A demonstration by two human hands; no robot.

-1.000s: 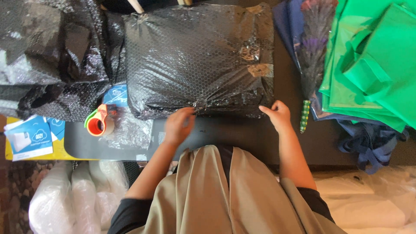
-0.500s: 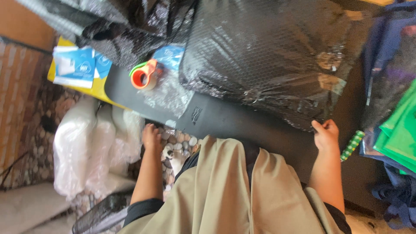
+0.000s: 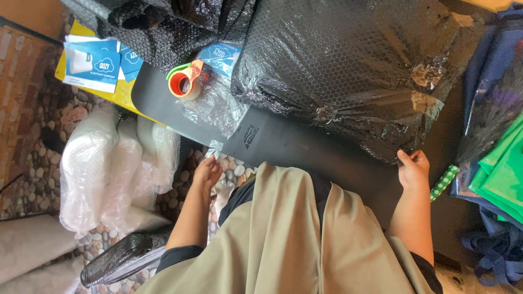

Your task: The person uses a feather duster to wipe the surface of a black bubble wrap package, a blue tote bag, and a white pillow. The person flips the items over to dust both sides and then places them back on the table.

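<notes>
On the dark matte tabletop (image 3: 305,149), seen from above:

1. Large flat parcel wrapped in black bubble wrap (image 3: 348,71). Glossy, dimpled surface; roughly rectangular; clear tape crinkled along its near right edge. It lies across the table's middle, its top cut off by the frame.
2. Right hand (image 3: 414,167). Fingers curled at the parcel's near right corner, touching the wrap's edge; whether they actually pinch it cannot be told.
3. Left hand (image 3: 207,171). Lowered beside the table's near edge, fingertips closing on a small scrap of clear film or tape (image 3: 213,149) that hangs there. The grip itself is too small to make out.
4. Tape dispenser, orange with a green handle, holding a roll of clear tape (image 3: 184,83). Stands on the tabletop left of the parcel, just beside a crumpled sheet of clear plastic film (image 3: 215,109).
5. Heap of loose black bubble wrap (image 3: 169,27), far left, partly out of frame.
6. Blue and white printed cards (image 3: 95,62) on a yellow flat board (image 3: 117,92), at the left end.
7. Green fabric bags (image 3: 501,169) and dark blue fabric (image 3: 490,239), right edge, cut off.
8. White plastic-wrapped bundles (image 3: 103,169) and a roll of black bubble wrap (image 3: 122,258), on a pebbled floor (image 3: 43,114) below the table.
9. Tan garment (image 3: 289,239) worn by the person, filling the foreground.
</notes>
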